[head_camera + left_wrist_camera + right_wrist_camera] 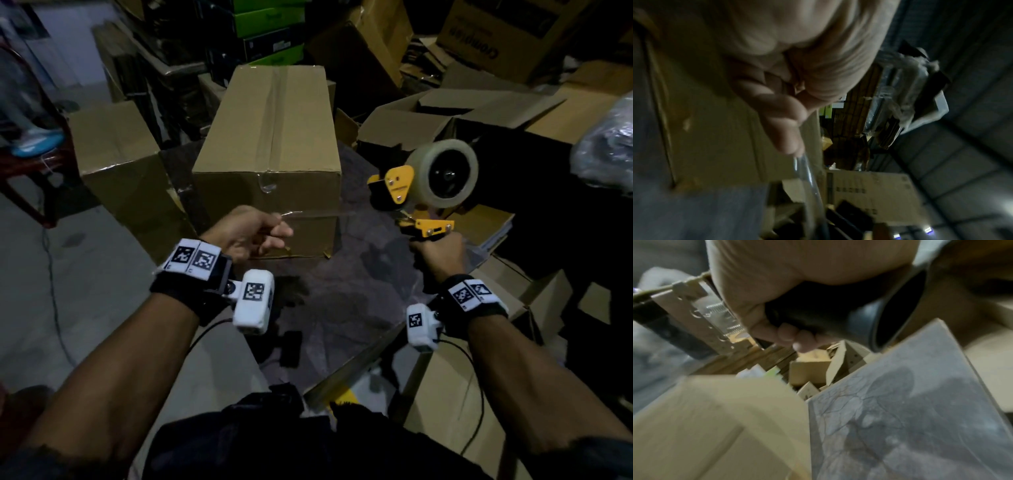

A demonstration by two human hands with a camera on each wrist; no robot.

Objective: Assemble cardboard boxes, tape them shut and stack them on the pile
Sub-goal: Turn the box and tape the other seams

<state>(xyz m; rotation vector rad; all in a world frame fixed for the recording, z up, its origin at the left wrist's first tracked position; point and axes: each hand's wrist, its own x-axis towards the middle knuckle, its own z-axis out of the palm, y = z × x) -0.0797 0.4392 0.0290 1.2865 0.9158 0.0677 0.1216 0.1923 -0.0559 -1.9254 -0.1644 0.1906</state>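
A closed brown cardboard box (270, 137) stands on a dark marbled table (349, 291), with clear tape along its top seam. My right hand (436, 255) grips the black handle (818, 316) of a yellow tape dispenser (424, 185) carrying a clear tape roll, held to the right of the box. A thin strand of clear tape (325, 214) stretches from the dispenser leftward across the box's near face. My left hand (253, 231) pinches the end of that tape (805, 172) in front of the box.
An open cardboard box (442, 116) lies behind the dispenser. Another brown box (120, 161) stands left of the table. Green and black cartons (267, 31) and more boxes pile up at the back. A red chair (30, 161) is at far left.
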